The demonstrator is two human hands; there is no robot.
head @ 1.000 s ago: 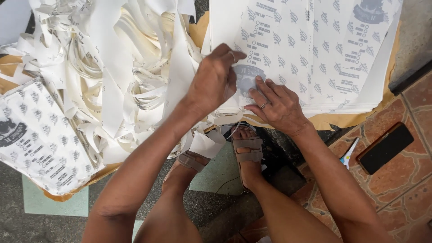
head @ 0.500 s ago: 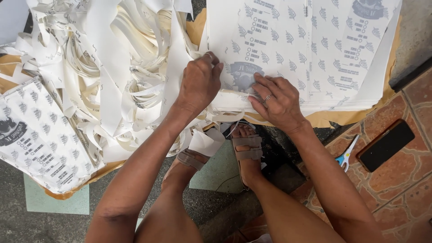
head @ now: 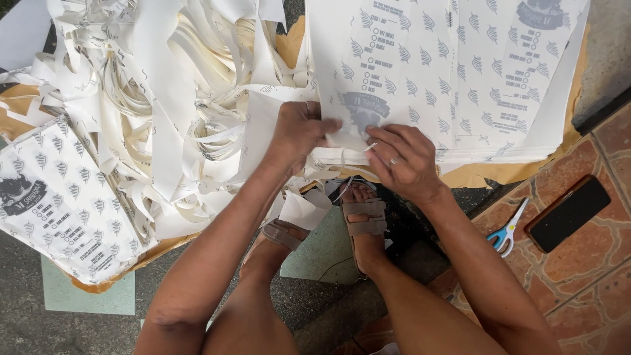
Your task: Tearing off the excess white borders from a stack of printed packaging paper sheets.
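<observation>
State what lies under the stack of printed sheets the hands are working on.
Under the stack of printed sheets a brown cardboard sheet shows at the edge. Whatever lies beneath the middle of the stack is covered.
</observation>
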